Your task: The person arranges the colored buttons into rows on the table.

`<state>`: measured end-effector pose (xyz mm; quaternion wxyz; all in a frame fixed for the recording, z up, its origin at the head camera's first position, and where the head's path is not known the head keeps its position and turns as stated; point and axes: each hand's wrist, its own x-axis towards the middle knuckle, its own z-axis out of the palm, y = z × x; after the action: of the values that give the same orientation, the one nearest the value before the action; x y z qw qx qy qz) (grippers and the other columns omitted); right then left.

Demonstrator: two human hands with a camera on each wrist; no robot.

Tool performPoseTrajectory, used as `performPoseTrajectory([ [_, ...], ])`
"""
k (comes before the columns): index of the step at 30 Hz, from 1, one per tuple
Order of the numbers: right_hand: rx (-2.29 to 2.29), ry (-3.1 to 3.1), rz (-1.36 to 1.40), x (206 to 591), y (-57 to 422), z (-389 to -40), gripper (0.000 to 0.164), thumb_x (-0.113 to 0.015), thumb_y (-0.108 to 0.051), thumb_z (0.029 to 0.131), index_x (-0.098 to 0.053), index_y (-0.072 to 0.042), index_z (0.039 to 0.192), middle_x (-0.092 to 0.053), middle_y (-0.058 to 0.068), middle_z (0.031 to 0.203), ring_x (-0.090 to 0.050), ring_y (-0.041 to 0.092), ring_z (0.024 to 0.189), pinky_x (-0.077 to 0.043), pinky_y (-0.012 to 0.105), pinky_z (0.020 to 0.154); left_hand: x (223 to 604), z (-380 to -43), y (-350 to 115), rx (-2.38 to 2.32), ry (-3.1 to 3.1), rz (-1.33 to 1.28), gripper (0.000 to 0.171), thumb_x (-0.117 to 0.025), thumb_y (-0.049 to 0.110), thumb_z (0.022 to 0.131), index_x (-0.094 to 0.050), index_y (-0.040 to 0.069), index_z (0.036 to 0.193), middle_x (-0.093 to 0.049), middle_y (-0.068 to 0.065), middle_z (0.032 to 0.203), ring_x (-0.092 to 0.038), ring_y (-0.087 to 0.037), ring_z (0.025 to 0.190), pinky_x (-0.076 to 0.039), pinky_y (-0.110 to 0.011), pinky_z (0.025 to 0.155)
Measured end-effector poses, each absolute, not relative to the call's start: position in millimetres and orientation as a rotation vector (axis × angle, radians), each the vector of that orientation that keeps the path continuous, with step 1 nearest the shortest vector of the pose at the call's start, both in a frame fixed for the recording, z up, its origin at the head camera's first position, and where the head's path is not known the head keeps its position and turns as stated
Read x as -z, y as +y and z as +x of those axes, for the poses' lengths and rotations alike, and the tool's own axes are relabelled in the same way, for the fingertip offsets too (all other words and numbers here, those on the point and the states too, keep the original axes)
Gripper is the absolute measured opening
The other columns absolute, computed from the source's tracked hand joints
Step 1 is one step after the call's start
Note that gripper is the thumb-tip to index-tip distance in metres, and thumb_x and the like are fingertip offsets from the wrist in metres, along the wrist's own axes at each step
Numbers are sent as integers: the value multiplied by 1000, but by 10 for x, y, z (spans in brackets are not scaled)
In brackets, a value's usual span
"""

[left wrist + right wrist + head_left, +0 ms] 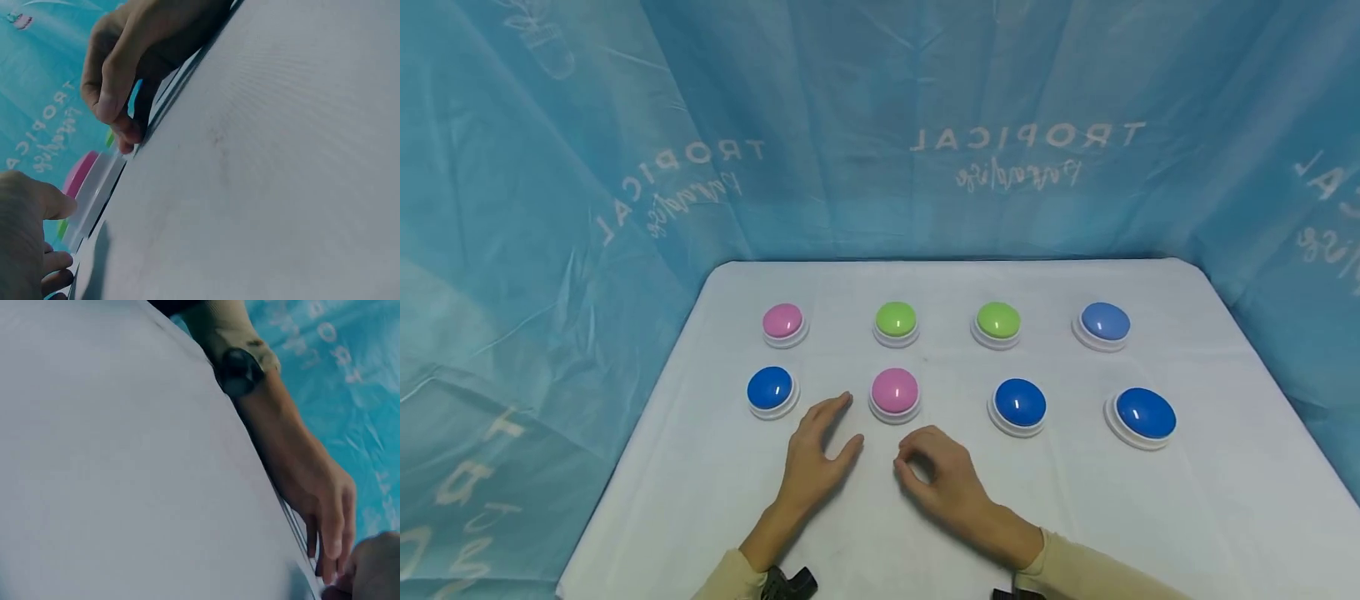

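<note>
My left hand (812,467) is over the white table between a blue dome button (770,388) and a pink dome button (895,392), its thumb and fingers spread apart with nothing between them. Just below the pink button, to the right, is my right hand (943,483). Its thumb and forefinger curve toward each other in a loose ring with bare cloth showing through. From the left wrist, the right hand's fingers (119,94) hang down loosely curled near the table surface. Right of that hand sits another blue dome button (1019,405) on a white base.
The back row has a pink button (783,322), two green buttons (896,321) (997,322) and a light blue button (1105,323). One more blue button (1144,415) stands at the front right. Blue printed curtains (865,200) surround the white-covered table (1075,508).
</note>
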<state>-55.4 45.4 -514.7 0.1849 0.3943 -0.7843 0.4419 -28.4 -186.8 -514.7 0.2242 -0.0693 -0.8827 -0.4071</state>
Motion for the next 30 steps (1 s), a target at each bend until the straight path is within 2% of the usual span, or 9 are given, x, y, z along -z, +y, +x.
performPoseTrajectory([
  [2,-1232,-2260,955,5136,527,-624,25,-82,-3,81,-67,-11,100,-67,-2,99,-65,11,95,-52,20,89,5152,-344,-1805,1129,-2459,-192,63,-86,18,86,-64,8,144,-67,-9,141,-61,-28,136,-45,-41,118],
  [4,-1225,-2316,830,5129,571,-687,35,-83,-4,80,-65,-8,109,-65,0,105,-64,14,101,-51,23,93,5148,-413,-1751,1146,-2463,-199,64,-86,19,86,-64,8,144,-66,-10,141,-60,-29,136,-46,-47,118],
  [9,-1195,-2483,688,5138,562,-762,71,-83,-10,83,-51,2,145,-60,16,142,-59,30,134,-47,43,115,5135,-562,-1668,1145,-2455,-177,63,-86,18,86,-64,5,143,-67,-12,140,-61,-31,136,-47,-52,116],
  [12,-1092,-2577,727,5147,529,-758,83,-81,-17,86,-42,5,155,-52,22,156,-49,38,147,-38,53,123,5131,-597,-1651,1149,-2450,-151,61,-85,14,86,-64,3,142,-68,-12,140,-61,-32,136,-46,-53,116],
  [18,-946,-2641,810,5115,512,-749,84,-79,-24,87,-42,7,156,-50,24,158,-44,37,152,-30,54,128,5116,-582,-1650,1167,-2482,-175,62,-81,10,86,-62,4,145,-65,-13,146,-58,-35,140,-45,-55,118],
  [30,-903,-2651,831,5134,523,-680,84,-78,-26,88,-41,8,156,-49,25,159,-46,38,150,-35,55,125,5110,-516,-1647,1151,-2488,-204,62,-81,10,86,-63,3,144,-66,-14,146,-60,-35,139,-46,-53,118],
])
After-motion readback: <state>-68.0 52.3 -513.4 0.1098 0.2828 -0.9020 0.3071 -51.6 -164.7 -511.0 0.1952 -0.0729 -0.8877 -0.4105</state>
